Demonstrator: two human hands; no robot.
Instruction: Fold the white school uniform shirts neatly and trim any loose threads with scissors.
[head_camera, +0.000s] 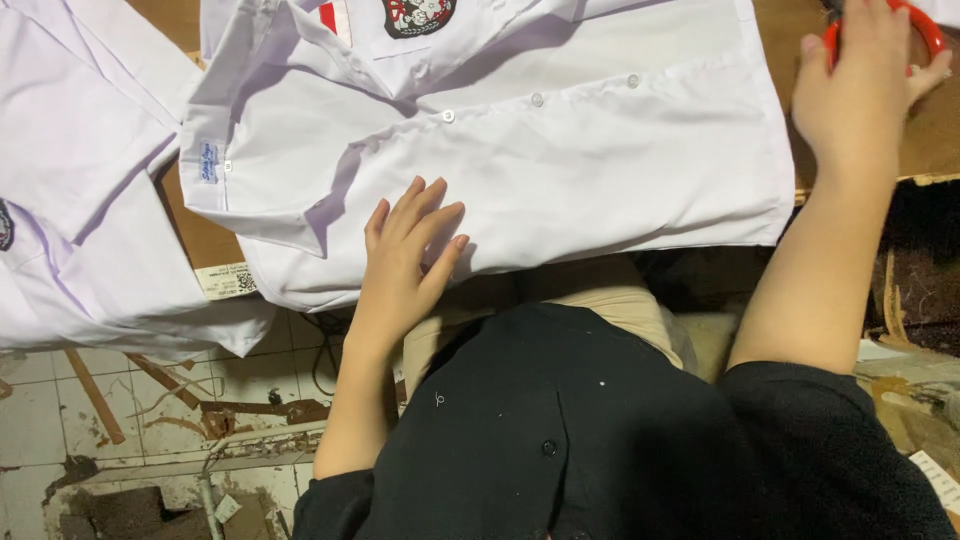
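Head view:
Left hand (405, 262): lying flat, fingers spread, palm down on the shirt (560, 170) near its lower hem; grip open, holding nothing.
Right hand (862, 85): reaching to the worktop's (775, 45) far right corner, covering a red ring (928, 30); whether the grip is closing on it I cannot tell.
Shirt: white, buttoned, lying spread across the worktop, its hem hanging over the near edge, a badge (418, 14) showing at the chest.
Second shirt (70, 200): white, lying at the left, drooping over the left edge.
Tag (225, 281): showing between the two shirts at the near edge.
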